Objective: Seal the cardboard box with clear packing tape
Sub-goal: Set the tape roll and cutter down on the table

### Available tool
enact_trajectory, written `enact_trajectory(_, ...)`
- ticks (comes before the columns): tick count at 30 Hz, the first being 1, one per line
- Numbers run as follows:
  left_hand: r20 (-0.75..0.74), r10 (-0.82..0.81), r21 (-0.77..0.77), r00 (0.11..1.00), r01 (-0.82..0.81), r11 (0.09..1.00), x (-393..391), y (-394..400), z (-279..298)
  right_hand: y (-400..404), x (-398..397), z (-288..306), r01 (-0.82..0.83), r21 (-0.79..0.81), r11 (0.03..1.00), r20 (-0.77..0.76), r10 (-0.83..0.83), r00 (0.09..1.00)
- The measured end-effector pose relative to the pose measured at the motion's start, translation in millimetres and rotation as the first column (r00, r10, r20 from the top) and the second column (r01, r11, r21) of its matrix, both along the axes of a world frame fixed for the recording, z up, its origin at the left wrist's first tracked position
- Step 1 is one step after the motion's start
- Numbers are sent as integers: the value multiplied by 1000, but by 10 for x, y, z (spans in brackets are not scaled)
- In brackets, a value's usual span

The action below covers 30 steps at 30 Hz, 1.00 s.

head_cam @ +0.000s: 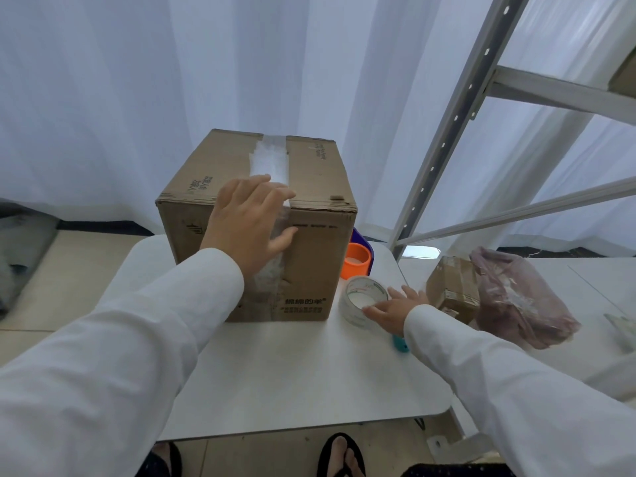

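Note:
A closed brown cardboard box stands on a small white table. A strip of clear tape runs along its top seam and down the front face. My left hand lies flat over the front top edge, fingers spread, pressing on the tape. The roll of clear packing tape rests on the table just right of the box. My right hand touches the roll's right side with fingers extended; a firm grip is not visible.
An orange tape roll and a dark blue object sit behind the clear roll. A teal object peeks from under my right wrist. To the right are a small cardboard box, a pinkish plastic bag and a metal shelving frame.

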<state>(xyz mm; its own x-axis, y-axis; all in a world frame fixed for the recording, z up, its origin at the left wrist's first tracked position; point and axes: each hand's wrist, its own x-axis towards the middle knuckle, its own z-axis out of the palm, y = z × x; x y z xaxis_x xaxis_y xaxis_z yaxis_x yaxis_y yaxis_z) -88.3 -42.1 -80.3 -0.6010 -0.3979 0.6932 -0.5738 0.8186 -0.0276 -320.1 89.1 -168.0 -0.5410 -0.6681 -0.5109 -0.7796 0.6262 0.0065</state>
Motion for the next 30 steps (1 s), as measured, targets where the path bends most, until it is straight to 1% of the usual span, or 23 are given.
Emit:
enact_trajectory(4,9,9,14,1000,-9,1000,-12,11,-1,21,127,73,-44,32,999,-4,44,999)
enact_trajectory(7,8,18,21,1000,-18,1000,-24,18,-8,61,184,134,-14,46,999,15,13,1000)
enact_trajectory(8,8,23,23,1000,-23,999,-28,18,-11,59,172,163,2,22,1000,37,-3,999)
enact_trajectory(10,7,29,24,1000,-29,999,-36,16,-15,45,111,237,115,-91,989,133,-103,986)
enact_trajectory(11,7,30,24,1000,-30,999,-41,16,-17,55,62,263,159,-140,977,160,-137,978)
enact_trajectory(12,7,30,22,1000,-30,999,-48,18,-17,64,-13,266,183,-157,971,151,-159,976)
enact_trajectory(14,3,28,23,1000,-28,999,-57,24,-18,119,-147,235,249,-90,964,81,-243,967)
enact_trajectory(15,1,28,26,1000,-28,999,-60,27,-17,160,-198,189,323,-44,945,96,-318,943)
enact_trajectory(17,-3,27,29,1000,-27,999,-60,27,-16,223,-229,77,468,39,883,198,-466,862)
enact_trajectory(19,-6,23,29,1000,-23,999,-55,26,-14,237,-235,-15,528,61,847,252,-525,813)
enact_trajectory(30,1,-3,26,1000,3,1000,-39,22,3,102,-79,-71,553,-48,832,335,-509,793)
